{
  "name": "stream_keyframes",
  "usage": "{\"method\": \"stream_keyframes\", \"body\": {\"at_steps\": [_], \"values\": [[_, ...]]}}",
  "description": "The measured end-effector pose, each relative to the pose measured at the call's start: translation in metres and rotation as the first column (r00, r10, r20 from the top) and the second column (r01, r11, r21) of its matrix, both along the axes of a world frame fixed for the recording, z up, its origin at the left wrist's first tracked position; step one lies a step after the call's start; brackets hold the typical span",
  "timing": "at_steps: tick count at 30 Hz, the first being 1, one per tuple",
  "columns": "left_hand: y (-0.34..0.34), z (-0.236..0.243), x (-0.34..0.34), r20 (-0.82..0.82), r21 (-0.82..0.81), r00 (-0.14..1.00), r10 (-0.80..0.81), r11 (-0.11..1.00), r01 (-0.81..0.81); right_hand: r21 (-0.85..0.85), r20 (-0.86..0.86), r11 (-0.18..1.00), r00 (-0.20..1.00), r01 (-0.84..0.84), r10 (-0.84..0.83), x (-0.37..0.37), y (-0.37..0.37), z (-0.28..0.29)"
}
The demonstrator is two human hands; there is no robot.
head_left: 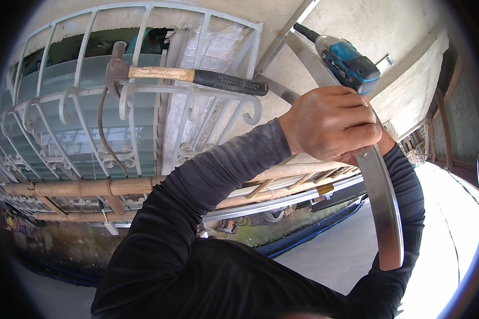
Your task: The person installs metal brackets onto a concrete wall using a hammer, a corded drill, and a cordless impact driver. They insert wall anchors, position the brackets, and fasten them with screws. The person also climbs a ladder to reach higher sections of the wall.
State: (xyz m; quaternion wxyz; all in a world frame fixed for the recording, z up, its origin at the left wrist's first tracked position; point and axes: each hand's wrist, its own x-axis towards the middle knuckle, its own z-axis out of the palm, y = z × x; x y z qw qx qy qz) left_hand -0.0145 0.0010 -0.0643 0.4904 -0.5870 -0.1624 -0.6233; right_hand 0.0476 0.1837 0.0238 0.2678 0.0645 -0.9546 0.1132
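Observation:
My left hand [332,125] is closed around a metal strip [380,207], a long shiny channel-like piece. The strip's lower end curves down in front of my right arm, and its upper part runs toward the wall and ceiling corner. Just above my left hand is a teal and black cordless driver [351,64], its black nose pointing up and left at a metal angle [282,48]. Only the wrist of my right hand [387,142] shows, below the driver. Its fingers are hidden behind my left hand, so their grip cannot be seen.
A claw hammer [165,74] with a wooden and black handle hangs by its head on the white window grille [80,103] at left. Bamboo poles [96,187] run across below the grille. Far beneath lie a ground strip with clutter and a grey surface [324,255].

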Motion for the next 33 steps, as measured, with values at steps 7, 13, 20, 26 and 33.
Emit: {"method": "stream_keyframes", "body": {"at_steps": [7,13,20,26,33], "values": [[0.002,0.0,0.003,-0.005,-0.001,1.0,0.02,1.0,-0.02,0.348,-0.017,0.937,1.0,0.002,0.004,-0.008,-0.025,0.029],[0.001,0.0,0.001,0.002,-0.01,1.0,0.02,1.0,-0.02,0.353,0.127,0.932,0.991,-0.08,0.037,-0.012,-0.041,0.051],[0.003,0.001,0.002,0.004,-0.001,1.0,0.022,1.0,-0.022,0.347,0.145,0.932,0.988,-0.109,0.061,-0.021,-0.024,0.057],[0.006,-0.001,0.003,-0.01,-0.057,0.997,0.073,0.996,-0.074,0.389,0.171,0.898,0.974,-0.207,0.151,-0.024,-0.008,0.064],[0.015,0.002,0.008,0.012,-0.002,0.998,0.058,0.998,-0.058,0.476,0.168,0.853,0.975,-0.212,0.148,-0.026,0.004,0.07]]}}
